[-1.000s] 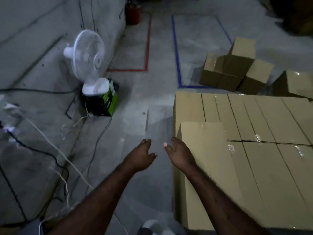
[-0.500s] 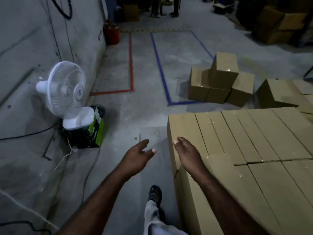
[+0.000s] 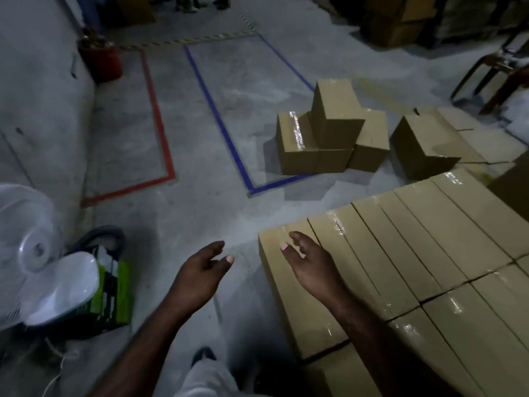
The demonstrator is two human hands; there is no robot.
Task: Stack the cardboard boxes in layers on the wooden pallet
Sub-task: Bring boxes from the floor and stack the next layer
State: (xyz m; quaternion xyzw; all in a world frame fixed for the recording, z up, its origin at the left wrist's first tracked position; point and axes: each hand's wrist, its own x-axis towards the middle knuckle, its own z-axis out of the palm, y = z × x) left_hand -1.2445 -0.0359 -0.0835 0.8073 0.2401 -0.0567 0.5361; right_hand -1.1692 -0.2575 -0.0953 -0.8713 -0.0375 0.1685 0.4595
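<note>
Cardboard boxes (image 3: 415, 253) packed side by side in a flat, taped layer fill the lower right of the head camera's view, their long narrow tops running away from the viewer and a second layer visible beneath at the near edge; the pallet under them cannot be seen. Both bare forearms reach forward from the bottom of the frame. The left hand (image 3: 200, 270) hangs above the grey concrete floor (image 3: 200, 138) just left of the stack, its grip loose and empty, fingers spread and slightly curled, thumb pointing toward the boxes. The right hand (image 3: 310, 265) is over the near left corner of the stack, also with a slack, empty grip, palm turned inward, holding nothing; whether it touches the cardboard cannot be told. Farther off on the floor, a small pile of loose boxes (image 3: 329, 133) sits at the corner of a rectangle marked in blue tape (image 3: 217, 116), one box perched on top of the others. Another group of boxes (image 3: 429, 144) lies to its right. A rectangle of red tape (image 3: 157, 124) lies beside the blue one. At lower left, a white fan (image 3: 37, 267) stands on a green and black box (image 3: 114, 293). A red cylinder (image 3: 100, 60) stands against the wall at upper left. A trouser leg and shoe show at bottom centre.
</note>
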